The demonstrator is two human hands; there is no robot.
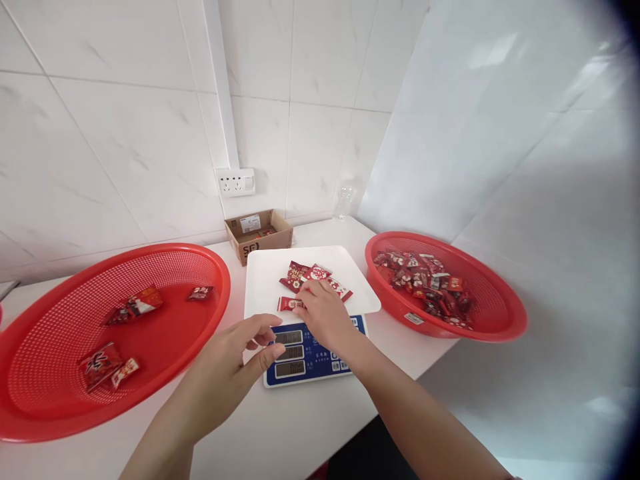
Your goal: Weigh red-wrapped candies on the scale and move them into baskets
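A digital scale [311,360] with a blue panel stands on the table, topped by a white weighing tray [265,270]. Several small red snack packets [295,273] lie on this tray. My right hand [324,313] reaches over them from the right, its fingers bent down and closed on a packet; the fingertips are partly hidden. One small red packet [288,304] lies just left of those fingers. In front of the tray, over the scale's display, my left hand [233,363] hovers with thumb and fingers apart, holding nothing.
On the left a large red basket [210,320] contains a few packets. Another red basket [500,317], on the right at the table edge, holds a heap of them. Behind the scale sit an open cardboard box [260,243] and, by the wall, a clear plastic container [344,202].
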